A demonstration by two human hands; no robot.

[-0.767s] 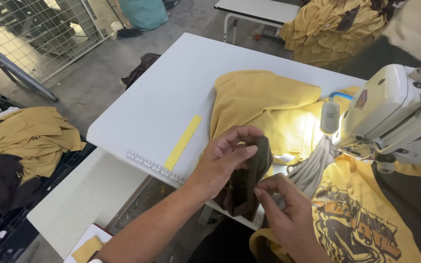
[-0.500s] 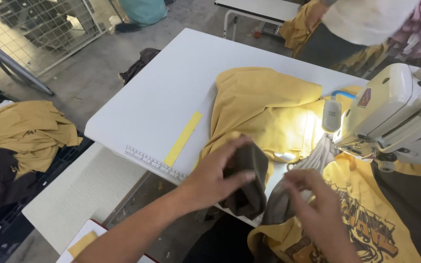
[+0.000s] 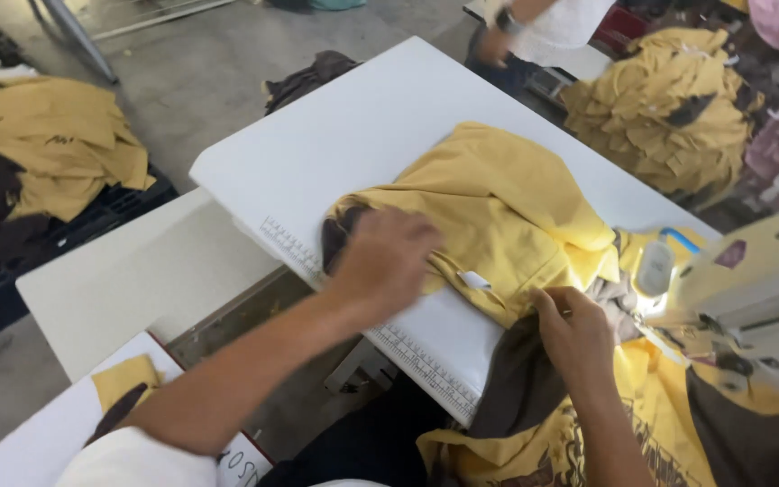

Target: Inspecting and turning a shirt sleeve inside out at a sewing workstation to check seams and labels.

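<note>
A yellow garment (image 3: 498, 203) lies bunched on the white sewing table (image 3: 353, 126). My left hand (image 3: 388, 260) rests palm down on its near left corner, where dark brown fabric (image 3: 335, 236) shows at the edge. My right hand (image 3: 574, 334) grips a dark brown fabric piece (image 3: 520, 383) that hangs over the table's front edge, close to the needle area of the white sewing machine (image 3: 750, 289). A yellow printed garment (image 3: 651, 424) lies below the machine.
A ruler strip (image 3: 426, 365) runs along the table's front edge. Yellow garments are piled at far right (image 3: 669, 108) and far left (image 3: 42, 144). Another person (image 3: 543, 27) stands beyond the table. A lower white side table (image 3: 128, 280) sits at left.
My left hand has moved from the dark piece at the table's edge onto the yellow garment, which now lies nearer the front left. The right hand now holds the dark fabric by the machine.
</note>
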